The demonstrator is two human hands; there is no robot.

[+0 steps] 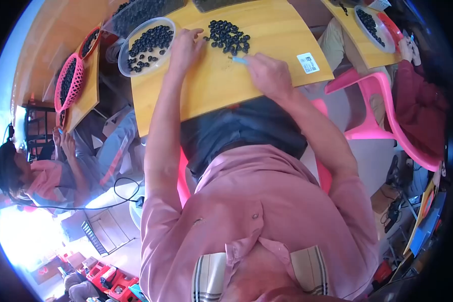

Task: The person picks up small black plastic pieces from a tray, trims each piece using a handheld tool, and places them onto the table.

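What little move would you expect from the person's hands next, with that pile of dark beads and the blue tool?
Probably the left hand draws one bead from the pile toward the blue tool held in the right hand. The left fingers already rest at the pile's edge, and the tool's tip points at the pile, a short way off it.

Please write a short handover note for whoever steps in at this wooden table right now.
Left hand: open, fingers resting on the table at the edge of the loose pile of small dark round pieces.
Right hand: shut on a thin light-blue tool, tip pointing at the pile.
Clear round bowl, left of the left hand, already holds many pieces.
Left: the pile on the wooden table.
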